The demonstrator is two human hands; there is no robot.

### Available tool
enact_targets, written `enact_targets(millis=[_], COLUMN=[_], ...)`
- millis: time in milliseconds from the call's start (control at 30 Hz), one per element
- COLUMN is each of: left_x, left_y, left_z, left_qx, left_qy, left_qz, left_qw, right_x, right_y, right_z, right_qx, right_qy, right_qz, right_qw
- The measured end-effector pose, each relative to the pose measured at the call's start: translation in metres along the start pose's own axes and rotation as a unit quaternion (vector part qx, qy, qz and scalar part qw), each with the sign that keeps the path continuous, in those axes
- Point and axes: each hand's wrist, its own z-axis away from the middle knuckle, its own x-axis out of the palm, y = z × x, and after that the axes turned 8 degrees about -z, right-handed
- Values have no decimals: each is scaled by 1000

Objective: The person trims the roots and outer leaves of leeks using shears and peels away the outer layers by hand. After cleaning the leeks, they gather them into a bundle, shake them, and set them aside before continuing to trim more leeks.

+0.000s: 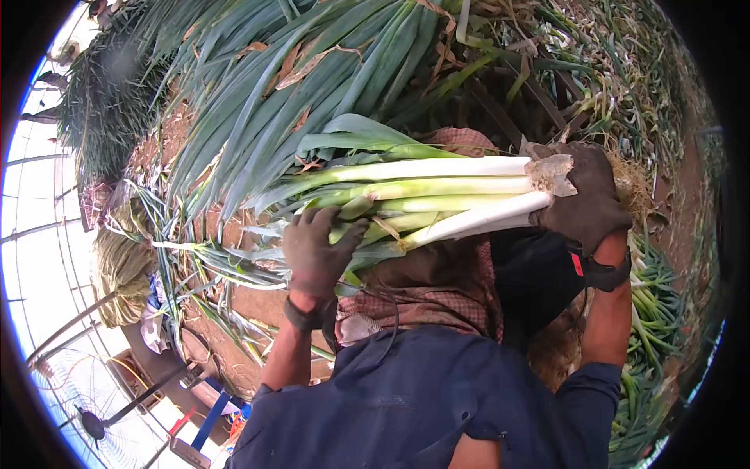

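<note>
Several leeks (461, 186) lie side by side across my lap, white stems to the right and green leaves to the left. My right hand (587, 191), in a dark glove, is closed around their root ends. On the leafy side, my left hand (320, 248), in a grey-brown glove, rests against the lower edge of the bunch with its fingers bent over the green stems. A pale, dry piece of skin (553, 173) hangs at the root ends beside my right glove.
A big heap of leeks (312, 86) fills the area beyond my lap. Loose trimmings (625, 86) cover the ground at the upper right. More green leaves (652, 313) lie beyond my right arm. A fan (94, 422) and a yellowish sack (121, 273) are at the left.
</note>
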Motion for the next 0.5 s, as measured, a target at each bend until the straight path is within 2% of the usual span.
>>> enact_targets(millis=[67,200,267,300,367,400,500], left_x=[9,22,29,30,31,30,25], left_y=[5,5,-1,-2,-6,-7,-4], left_z=[-9,-22,-22,-25,-33,-35,-38], left_qx=[12,-26,53,52,139,139,185], left_qy=[-14,-41,34,33,31,32,30], left_qz=[-71,-64,-85,-85,-72,-73,-10], left_qw=[997,997,994,994,987,987,982], right_x=[5,2,-1,-2,-5,-4,2], right_y=[3,-2,-5,-6,-8,-7,-3], right_z=[0,5,7,11,16,14,8], right_qx=[-27,5,22,21,-15,-16,0], right_qy=[4,24,31,30,84,85,35], right_qz=[4,-8,-15,-15,-14,-13,-8], right_qw=[1000,1000,999,999,996,996,999])
